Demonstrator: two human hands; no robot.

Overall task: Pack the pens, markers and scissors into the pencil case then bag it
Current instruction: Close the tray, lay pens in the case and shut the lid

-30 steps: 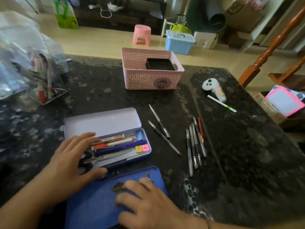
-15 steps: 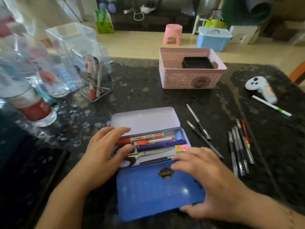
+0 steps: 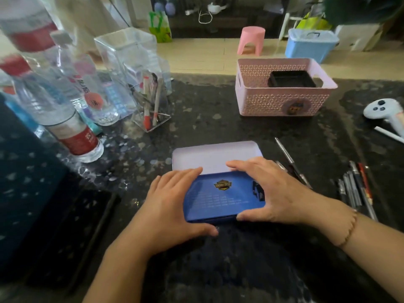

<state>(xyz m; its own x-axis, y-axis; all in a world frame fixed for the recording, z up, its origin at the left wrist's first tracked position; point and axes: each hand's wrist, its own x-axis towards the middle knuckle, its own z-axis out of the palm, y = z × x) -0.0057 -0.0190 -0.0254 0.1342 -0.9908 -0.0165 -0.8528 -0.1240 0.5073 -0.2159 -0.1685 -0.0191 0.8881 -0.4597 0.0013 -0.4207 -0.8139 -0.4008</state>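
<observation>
Tabletop (image 3: 218, 101): dark speckled stone; beyond its far edge, pale floor with a pink stool (image 3: 251, 40) and a blue lidded box (image 3: 311, 44).
Pencil case (image 3: 223, 193): lies on the tabletop straight ahead of me. Its blue lid faces up, bearing a gold badge. The lid covers the near part of the case. A pale lilac panel (image 3: 215, 155) shows behind the lid's far edge. Contents are hidden.
Left hand (image 3: 172, 206): my grip lies on the left end of the blue lid, fingers over the far left corner, thumb along the near edge. Hand is spread flat and pressing, not closed round anything.
Right hand (image 3: 271, 191): my grip clamps the right end of the lid, fingers over the far edge, thumb on the near right corner. A thin bracelet (image 3: 349, 230) sits on the wrist.
Loose pens (image 3: 356, 189): a group lies on the tabletop to the right of the case, outside it, roughly parallel. A single silver pen (image 3: 288, 158) lies between the group and my right hand, partly hidden by my fingers.
Pink basket (image 3: 282, 92): far right of centre, holding a black tray (image 3: 291, 79).
Clear holder (image 3: 150, 106): far left of centre, with several upright pens inside.
Water bottles (image 3: 59, 106): on the left, blurred.
White controller (image 3: 384, 111): at the right edge, with a white pen (image 3: 389, 134) just beside it.
</observation>
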